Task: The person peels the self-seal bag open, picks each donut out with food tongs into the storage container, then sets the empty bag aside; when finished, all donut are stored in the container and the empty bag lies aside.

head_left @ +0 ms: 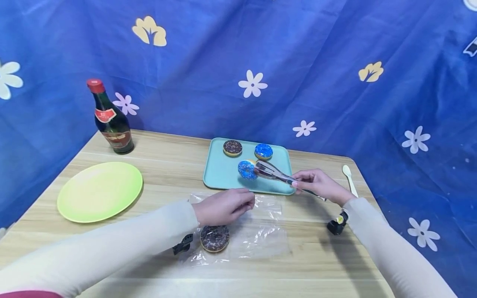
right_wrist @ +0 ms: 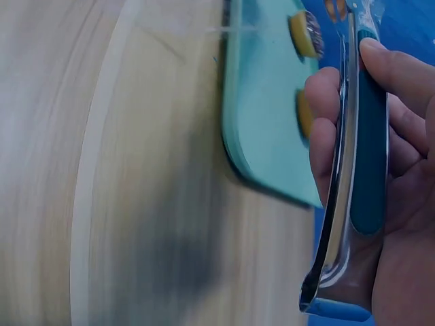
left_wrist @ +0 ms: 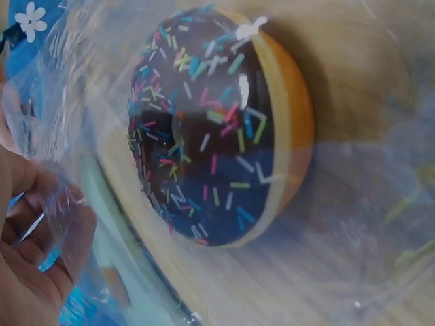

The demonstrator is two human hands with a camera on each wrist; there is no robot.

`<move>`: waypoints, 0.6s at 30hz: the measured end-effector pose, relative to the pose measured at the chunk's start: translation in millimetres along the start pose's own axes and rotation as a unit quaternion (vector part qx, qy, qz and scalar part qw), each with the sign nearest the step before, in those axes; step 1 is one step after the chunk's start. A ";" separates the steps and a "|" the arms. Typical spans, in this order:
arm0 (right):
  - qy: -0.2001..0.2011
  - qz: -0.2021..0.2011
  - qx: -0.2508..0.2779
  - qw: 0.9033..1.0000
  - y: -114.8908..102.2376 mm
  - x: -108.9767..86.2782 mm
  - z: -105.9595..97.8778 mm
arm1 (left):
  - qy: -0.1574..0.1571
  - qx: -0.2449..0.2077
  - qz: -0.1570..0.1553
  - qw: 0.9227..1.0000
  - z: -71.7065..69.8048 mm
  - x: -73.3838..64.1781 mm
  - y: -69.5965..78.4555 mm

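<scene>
My right hand (head_left: 316, 185) grips a pair of metal tongs (head_left: 273, 171) with dark green handle grips (right_wrist: 370, 149). Between the tong tips is a blue-iced donut (head_left: 247, 169), held above the teal tray (head_left: 212, 176). With curled fingers, my left hand (head_left: 225, 205) holds the edge of a clear plastic bag (head_left: 257, 240). Inside that bag lies a chocolate donut (head_left: 215, 239); the left wrist view shows its colourful sprinkles through the film (left_wrist: 211, 136). On the tray sit another chocolate donut (head_left: 232, 147) and another blue donut (head_left: 263, 151).
A yellow-green plate (head_left: 100, 192) lies at the left of the wooden table. Behind it stands a dark bottle with a red cap (head_left: 113, 122). A pale spoon (head_left: 349, 180) lies near the right edge. A blue flowered cloth (head_left: 208, 62) hangs behind the table.
</scene>
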State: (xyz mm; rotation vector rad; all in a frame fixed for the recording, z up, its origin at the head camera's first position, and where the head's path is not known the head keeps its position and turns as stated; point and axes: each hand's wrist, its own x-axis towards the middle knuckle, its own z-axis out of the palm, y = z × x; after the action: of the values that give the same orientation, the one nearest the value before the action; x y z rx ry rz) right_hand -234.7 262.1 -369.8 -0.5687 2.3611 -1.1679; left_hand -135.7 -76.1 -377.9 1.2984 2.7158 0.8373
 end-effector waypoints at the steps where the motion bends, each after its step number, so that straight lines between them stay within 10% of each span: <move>1: -0.009 0.003 0.004 1.000 -1.7 5.8 3.8 | -0.002 -0.001 -0.001 1.000 0.0 -0.4 0.3; 18: -0.080 0.028 0.080 0.993 -4.6 54.7 38.4 | -0.008 0.001 0.003 1.000 3.1 -0.2 0.2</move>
State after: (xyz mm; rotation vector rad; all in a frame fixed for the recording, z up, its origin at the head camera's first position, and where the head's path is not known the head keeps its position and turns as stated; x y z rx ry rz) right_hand -257.5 205.8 -398.2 -0.5163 2.1144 -1.2255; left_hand -134.7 -74.8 -380.4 1.3072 2.7034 0.8218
